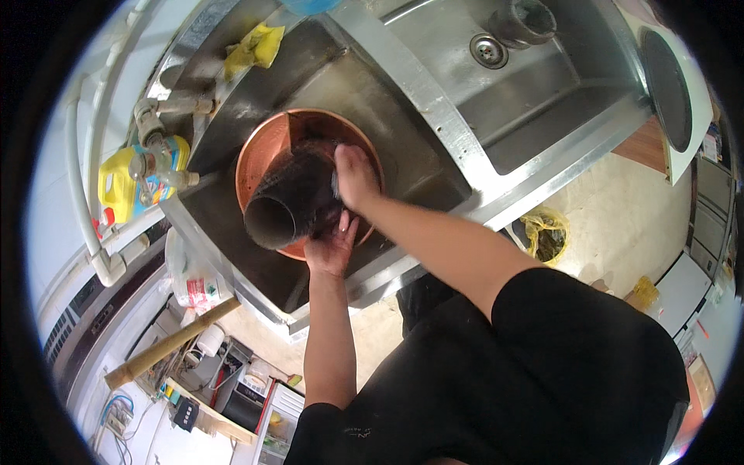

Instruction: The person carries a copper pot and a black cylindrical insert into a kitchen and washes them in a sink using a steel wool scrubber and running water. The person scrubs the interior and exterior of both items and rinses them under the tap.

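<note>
A dark, hollow cylinder (302, 186) lies tilted over a copper-coloured basin (256, 148), its open end towards the lower left. The basin stands in the left bowl of a stainless-steel sink (418, 163). From below, my left hand (330, 247) supports the cylinder's lower side with the palm up. My right hand (354, 174) presses against its right side; something small and pale, too hidden to name, shows at the fingers.
A similar dark cylinder (526, 26) lies by the drain (489, 51) in the right bowl. A yellow cloth (256, 49) hangs on the far rim. Taps (157, 157) and a yellow jug (119, 180) stand at left. A yellow-lined bin (546, 235) is on the floor.
</note>
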`<action>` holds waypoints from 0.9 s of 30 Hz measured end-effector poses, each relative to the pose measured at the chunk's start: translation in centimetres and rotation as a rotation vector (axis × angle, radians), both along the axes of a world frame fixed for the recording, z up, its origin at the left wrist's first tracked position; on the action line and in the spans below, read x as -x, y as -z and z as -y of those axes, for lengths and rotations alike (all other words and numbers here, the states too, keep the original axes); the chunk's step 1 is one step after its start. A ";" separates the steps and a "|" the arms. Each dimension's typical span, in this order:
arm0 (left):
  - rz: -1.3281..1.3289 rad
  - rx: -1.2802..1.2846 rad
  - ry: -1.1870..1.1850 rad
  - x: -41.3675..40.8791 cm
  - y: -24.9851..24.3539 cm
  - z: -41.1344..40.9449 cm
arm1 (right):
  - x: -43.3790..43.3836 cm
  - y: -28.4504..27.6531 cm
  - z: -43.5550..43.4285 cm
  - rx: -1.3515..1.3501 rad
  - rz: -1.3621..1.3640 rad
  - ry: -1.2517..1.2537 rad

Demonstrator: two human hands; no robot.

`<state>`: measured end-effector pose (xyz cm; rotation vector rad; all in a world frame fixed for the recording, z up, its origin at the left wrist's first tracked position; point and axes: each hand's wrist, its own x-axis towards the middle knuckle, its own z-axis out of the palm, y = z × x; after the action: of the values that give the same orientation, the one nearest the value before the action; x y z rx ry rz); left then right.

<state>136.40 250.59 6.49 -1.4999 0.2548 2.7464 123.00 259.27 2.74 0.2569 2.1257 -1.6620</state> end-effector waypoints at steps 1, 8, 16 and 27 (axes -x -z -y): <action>-0.031 -0.062 0.016 -1.0 -0.3 -0.1 | 1.2 -0.2 0.5 -0.020 0.035 -0.016; 0.493 1.703 0.508 -7.8 -0.7 9.9 | 10.1 -1.6 7.5 0.050 -0.039 -0.734; 0.409 0.822 -0.016 -7.4 6.4 9.3 | -0.2 -2.1 3.1 0.076 0.316 0.019; 0.742 1.873 0.608 -5.5 -1.8 5.7 | -4.4 -1.0 1.3 0.793 0.996 0.178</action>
<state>141.87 244.91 8.30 -1.6576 2.8575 0.7659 127.41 257.94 3.71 0.8098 0.6851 -1.7750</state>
